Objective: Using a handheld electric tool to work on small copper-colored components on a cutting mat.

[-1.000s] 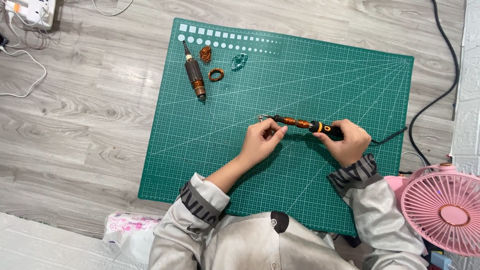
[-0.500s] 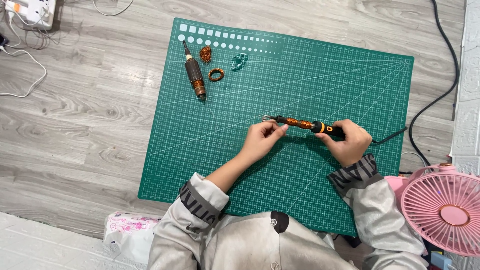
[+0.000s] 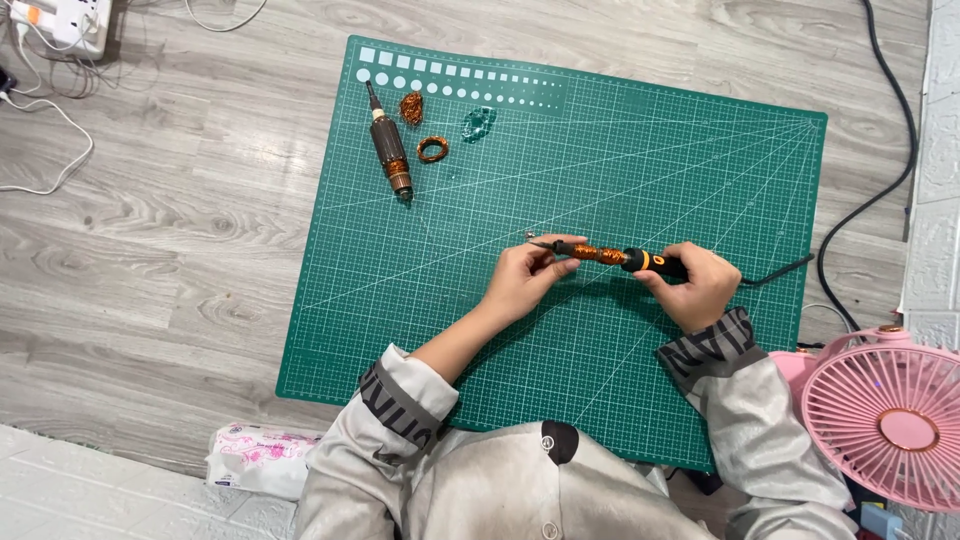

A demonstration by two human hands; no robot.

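Right hand (image 3: 690, 288) grips soldering iron (image 3: 610, 256); pink fan (image 3: 885, 415) beside it.

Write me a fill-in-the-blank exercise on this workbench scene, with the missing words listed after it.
1. The right hand grips the black handle of a soldering iron, while the left hand is at its ____ end.
2. The cutting mat is ____ in colour.
3. The fan at the lower right is ____.
4. The copper ring lies on the mat just right of the ____.

Missing words: tip; green; pink; motor rotor
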